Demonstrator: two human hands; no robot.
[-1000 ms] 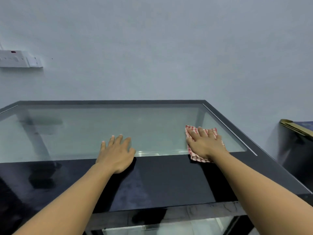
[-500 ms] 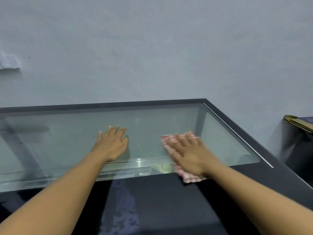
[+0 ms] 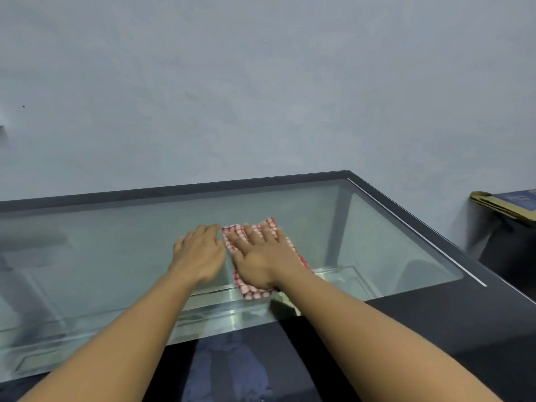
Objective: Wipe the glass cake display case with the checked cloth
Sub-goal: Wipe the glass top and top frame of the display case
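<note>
So, the glass cake display case: the view has closed in over the last second, and more of the pane now lies under the hands. The black front panel is on the near side of the fingers, behind both wrists. A second ago the left hand straddled its edge.

Left hand: it has moved forward, fully onto the glass. It lies flat with its fingers straight and close together, holding nothing, just bracing.

Right hand: it swept left across the pane from near the right edge and is now just beside the left hand. I can't tell if the two touch. Its fingers are straight and slightly spread, pressed flat on the cloth, not curled round it. The tips are blurred, so it's likely mid-stroke.

Checked cloth: it travelled with the hand. It lies flat on the glass under the right palm and fingers. Its red-white edge shows ahead of the fingertips and behind the heel of the hand, and its left corner is right next to the left fingers.

Read: one right-to-left pass over the right part of the pane looks done. The stroke has run out of room against the left hand, so I'd guess either that hand shifts or the stroke reverses. The glass left of the left fingers and the far strip ahead of both hands are probably unwiped, so it's early in the task.
</note>
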